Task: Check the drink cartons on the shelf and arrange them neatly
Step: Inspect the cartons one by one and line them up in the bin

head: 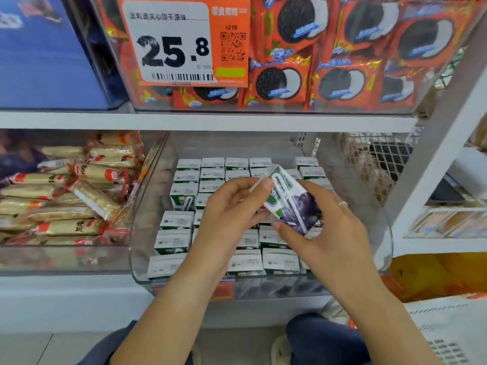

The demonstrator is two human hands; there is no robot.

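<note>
White-and-green card, printed with dark purple grapes, makes up the small drink carton held tilted between both hands above a clear plastic bin on the shelf. The right hand wraps it from the right side and below, thumb under its lower edge and fingers curled behind; a thin ring sits on one finger. The left hand closes in from the left, its thumb tip pressed on the carton's upper face beside the wrapped white straw, the other fingers curled beneath the near corner. Directly below and beyond the hands, rows of matching white-topped cartons stand upright in the bin, with uneven gaps in the rows left of the left hand. Further left of that hand lies a heap of tan snack packets. Above both hands, red-orange biscuit packs fill the upper shelf behind a white price label.
</note>
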